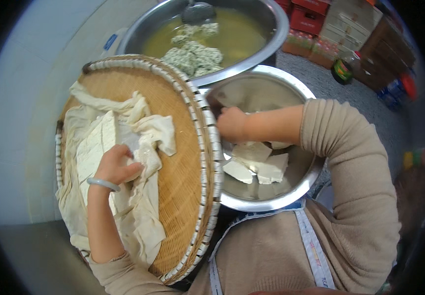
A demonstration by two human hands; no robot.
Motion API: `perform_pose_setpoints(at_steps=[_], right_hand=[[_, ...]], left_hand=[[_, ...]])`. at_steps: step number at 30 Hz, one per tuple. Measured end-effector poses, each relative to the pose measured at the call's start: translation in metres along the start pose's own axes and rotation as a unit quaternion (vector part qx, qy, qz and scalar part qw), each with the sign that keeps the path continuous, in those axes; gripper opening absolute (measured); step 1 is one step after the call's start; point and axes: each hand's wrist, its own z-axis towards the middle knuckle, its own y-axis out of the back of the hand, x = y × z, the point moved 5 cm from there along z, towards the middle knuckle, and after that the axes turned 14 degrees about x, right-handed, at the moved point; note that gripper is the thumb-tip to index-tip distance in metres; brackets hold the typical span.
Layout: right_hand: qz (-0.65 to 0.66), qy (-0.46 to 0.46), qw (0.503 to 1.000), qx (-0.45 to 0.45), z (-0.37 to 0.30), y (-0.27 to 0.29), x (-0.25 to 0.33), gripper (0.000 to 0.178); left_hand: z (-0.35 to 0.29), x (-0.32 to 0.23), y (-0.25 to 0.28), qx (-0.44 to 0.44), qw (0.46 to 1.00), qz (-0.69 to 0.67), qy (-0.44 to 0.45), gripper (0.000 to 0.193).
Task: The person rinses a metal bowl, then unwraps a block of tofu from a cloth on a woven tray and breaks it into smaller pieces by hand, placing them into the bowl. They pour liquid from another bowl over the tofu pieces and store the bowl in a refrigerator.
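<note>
My left hand [116, 168] had thumb and fingers kinda apart at the cloth [148, 160] beside the white tofu slab [96, 145] on the woven tray [185, 196], while my right hand [231, 125], fingers hidden so I couldn't tell its grip, was down in the metal basin [266, 202] by some loose tofu pieces [274, 169].
</note>
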Motion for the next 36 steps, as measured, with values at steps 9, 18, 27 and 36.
perform_pose_setpoints(at_steps=[9, 18, 27, 36], right_hand=[[-0.027, 0.059, 0.967, -0.246, 0.035, -0.049, 0.001, 0.019], [0.048, 0.123, 0.970, -0.204, 0.035, -0.043, 0.001, 0.023], [0.459, 0.137, 0.867, -0.137, -0.044, 0.042, -0.042, 0.019], [0.425, 0.294, 0.819, -0.251, -0.152, 0.176, -0.014, 0.032]], left_hand=[[-0.014, -0.001, 0.004, 0.055, 0.995, 0.071, -0.039, 0.055], [-0.032, -0.007, -0.006, 0.062, 0.991, 0.117, -0.033, 0.043], [-0.040, 0.017, 0.011, 0.029, 0.999, -0.022, -0.012, 0.032], [-0.073, 0.014, 0.055, -0.047, 0.987, -0.137, -0.073, 0.030]])
